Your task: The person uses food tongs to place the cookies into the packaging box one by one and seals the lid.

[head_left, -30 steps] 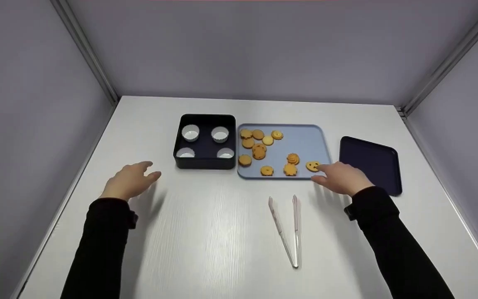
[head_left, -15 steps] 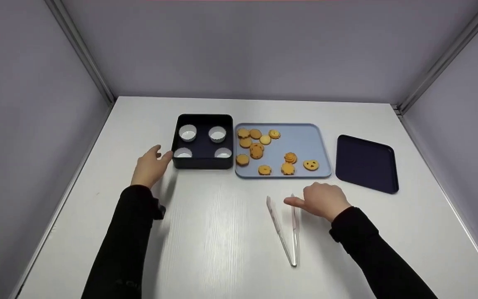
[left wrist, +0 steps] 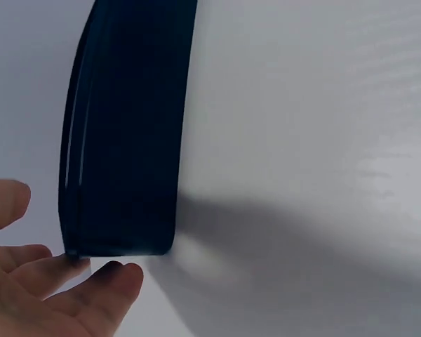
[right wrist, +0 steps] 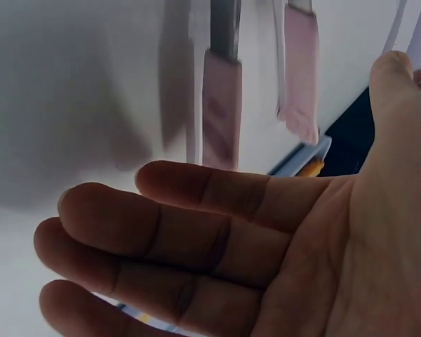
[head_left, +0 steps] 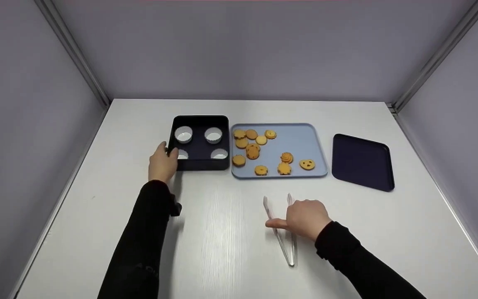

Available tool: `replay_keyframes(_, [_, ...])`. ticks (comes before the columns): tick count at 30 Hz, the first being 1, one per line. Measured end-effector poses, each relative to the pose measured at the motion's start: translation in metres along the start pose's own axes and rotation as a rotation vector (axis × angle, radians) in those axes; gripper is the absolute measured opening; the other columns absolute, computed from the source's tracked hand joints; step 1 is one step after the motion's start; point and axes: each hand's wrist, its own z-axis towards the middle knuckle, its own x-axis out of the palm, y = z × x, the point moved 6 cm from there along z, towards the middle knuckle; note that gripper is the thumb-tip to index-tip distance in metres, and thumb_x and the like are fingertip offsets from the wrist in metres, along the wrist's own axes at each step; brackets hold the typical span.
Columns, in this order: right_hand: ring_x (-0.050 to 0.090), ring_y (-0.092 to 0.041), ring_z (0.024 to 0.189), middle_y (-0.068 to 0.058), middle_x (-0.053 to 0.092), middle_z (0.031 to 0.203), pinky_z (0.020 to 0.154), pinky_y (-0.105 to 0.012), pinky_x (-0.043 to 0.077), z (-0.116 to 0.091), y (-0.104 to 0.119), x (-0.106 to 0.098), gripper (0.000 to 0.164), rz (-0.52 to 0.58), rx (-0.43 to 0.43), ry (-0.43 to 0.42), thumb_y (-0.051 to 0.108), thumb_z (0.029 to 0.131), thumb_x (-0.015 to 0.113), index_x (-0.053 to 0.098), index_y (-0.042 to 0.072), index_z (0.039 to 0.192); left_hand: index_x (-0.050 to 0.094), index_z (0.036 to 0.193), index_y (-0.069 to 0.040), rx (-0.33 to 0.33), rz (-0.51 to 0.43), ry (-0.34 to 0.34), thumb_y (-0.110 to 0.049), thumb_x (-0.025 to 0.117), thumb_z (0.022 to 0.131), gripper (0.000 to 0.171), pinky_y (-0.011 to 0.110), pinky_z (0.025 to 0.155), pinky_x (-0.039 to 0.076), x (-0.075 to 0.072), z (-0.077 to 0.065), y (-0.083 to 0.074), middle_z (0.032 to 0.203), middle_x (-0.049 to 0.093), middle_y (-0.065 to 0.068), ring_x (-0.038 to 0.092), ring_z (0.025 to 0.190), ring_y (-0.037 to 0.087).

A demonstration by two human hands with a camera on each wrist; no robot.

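Grey panels (head_left: pixel 239 50) stand behind and beside a white table (head_left: pixel 206 253). One pair of tongs (head_left: pixel 283 245) lies beneath the right hand (head_left: pixel 305 218), its joined end near and two pink-tipped arms spread toward the far side; that hand holds nothing, fingers extended, thumb stretched left. One dark box (head_left: pixel 203 165) is at the left hand (head_left: pixel 162 164), whose loosely spread fingers touch its near left corner. Four white cups (head_left: pixel 184 135) sit inside. Right of it, one blue tray (head_left: pixel 301 141) bears at least eleven cookies (head_left: pixel 284 168), some overlapping; farther right lies one dark tray (head_left: pixel 362 162).
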Motion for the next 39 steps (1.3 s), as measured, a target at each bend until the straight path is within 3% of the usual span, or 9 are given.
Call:
replay_keyframes(4, [0.028,-0.014,0.047,0.005,0.025,0.050,0.042,-0.031,0.025,-0.003,0.008,0.003,0.079,-0.022,0.005,0.006,0.088,0.080,0.051,0.032,0.017,0.049,0.026,0.160,0.003,-0.016,0.033,-0.027,-0.022,0.046,0.107,0.062,0.050,0.120,0.033,0.006,0.004,0.003,0.158,0.038,0.027,0.039,0.145,0.042])
replay_keyframes(10, [0.033,-0.014,0.050,0.004,0.033,0.052,0.044,-0.032,0.030,-0.003,0.013,0.009,0.072,0.052,0.025,0.024,0.079,0.074,0.071,0.040,0.017,0.053,0.020,0.161,0.001,-0.052,0.029,-0.027,-0.015,0.043,0.103,0.065,0.053,0.119,0.034,0.007,0.006,0.009,0.159,0.036,0.027,0.041,0.143,0.044])
replay_keyframes(16, [0.045,-0.017,0.051,-0.002,0.051,0.055,0.048,-0.037,0.045,0.000,0.016,0.011,0.066,0.083,0.025,0.035,0.069,0.075,0.078,0.057,0.007,0.069,0.018,0.162,-0.001,-0.068,0.003,-0.006,-0.013,0.042,0.099,0.069,0.052,0.121,0.031,0.000,0.000,0.018,0.162,0.033,0.026,0.035,0.147,0.043])
replay_keyframes(23, [0.055,-0.023,0.058,-0.007,0.058,0.066,0.057,-0.044,0.053,0.004,0.017,0.013,0.055,0.086,-0.008,0.034,0.055,0.078,0.080,0.058,0.005,0.085,0.016,0.164,-0.004,-0.042,0.004,0.014,-0.011,0.040,0.097,0.071,0.053,0.122,0.028,-0.010,-0.014,0.033,0.164,0.029,0.024,0.031,0.149,0.043])
replay_keyframes(29, [0.053,-0.024,0.057,-0.008,0.056,0.073,0.053,-0.045,0.052,0.008,0.019,0.014,0.049,0.059,-0.054,-0.030,0.045,0.081,0.079,0.057,0.003,0.090,0.014,0.164,-0.003,0.012,0.020,0.051,-0.009,0.042,0.094,0.075,0.054,0.123,0.024,-0.016,-0.029,0.041,0.165,0.025,0.025,0.027,0.151,0.044])
replay_keyframes(32, [0.049,-0.022,0.055,-0.007,0.052,0.077,0.049,-0.043,0.049,0.009,0.022,0.015,0.058,0.054,-0.077,-0.071,0.055,0.082,0.079,0.057,0.003,0.095,0.014,0.163,-0.002,0.028,0.024,0.066,-0.009,0.043,0.094,0.076,0.054,0.123,0.024,-0.017,-0.038,0.044,0.165,0.024,0.026,0.026,0.151,0.045])
replay_keyframes(36, [0.044,-0.018,0.052,-0.004,0.046,0.073,0.043,-0.039,0.044,0.009,0.029,0.016,0.067,0.017,-0.158,-0.202,0.067,0.083,0.073,0.054,0.003,0.092,0.014,0.164,-0.003,0.029,0.016,0.077,-0.010,0.044,0.094,0.076,0.054,0.124,0.023,-0.018,-0.050,0.050,0.165,0.023,0.025,0.025,0.151,0.044])
replay_keyframes(39, [0.044,-0.018,0.051,-0.003,0.045,0.070,0.040,-0.037,0.042,0.007,0.034,0.015,0.062,-0.016,-0.216,-0.299,0.063,0.086,0.072,0.051,0.005,0.088,0.014,0.164,-0.004,0.022,0.011,0.081,-0.010,0.045,0.094,0.077,0.054,0.124,0.022,-0.019,-0.059,0.052,0.166,0.023,0.025,0.025,0.152,0.044])
